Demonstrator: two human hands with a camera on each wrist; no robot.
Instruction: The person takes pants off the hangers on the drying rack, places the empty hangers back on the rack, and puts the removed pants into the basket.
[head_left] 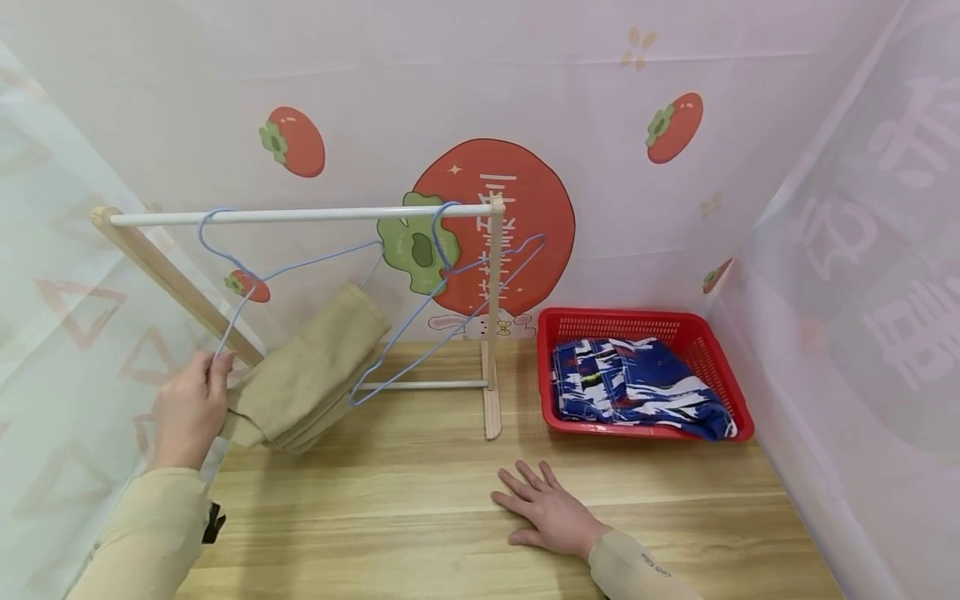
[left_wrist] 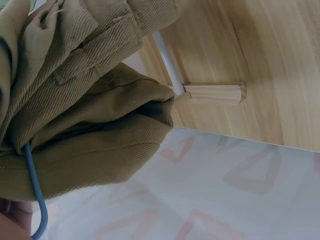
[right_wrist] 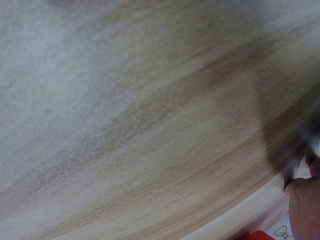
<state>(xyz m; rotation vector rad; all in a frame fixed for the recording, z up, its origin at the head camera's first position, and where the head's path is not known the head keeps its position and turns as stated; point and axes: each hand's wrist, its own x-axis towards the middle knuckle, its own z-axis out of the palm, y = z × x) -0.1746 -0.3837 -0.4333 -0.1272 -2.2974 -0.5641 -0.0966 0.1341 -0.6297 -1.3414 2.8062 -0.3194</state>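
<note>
A blue wire hanger hooks over the rack's white rail, with folded khaki trousers draped on it. My left hand pinches the hanger's left end, beside the trousers. In the left wrist view the trousers fill the upper left, and the blue hanger wire comes out below them near my fingers. My right hand rests on the table with its fingers spread, holding nothing. Only part of that hand shows at the edge of the right wrist view.
The wooden rack with its white rail stands at the left. A second blue hanger hangs bare near its right post. At the back right, a red basket holds folded blue patterned cloth. Printed sheets surround the wooden table.
</note>
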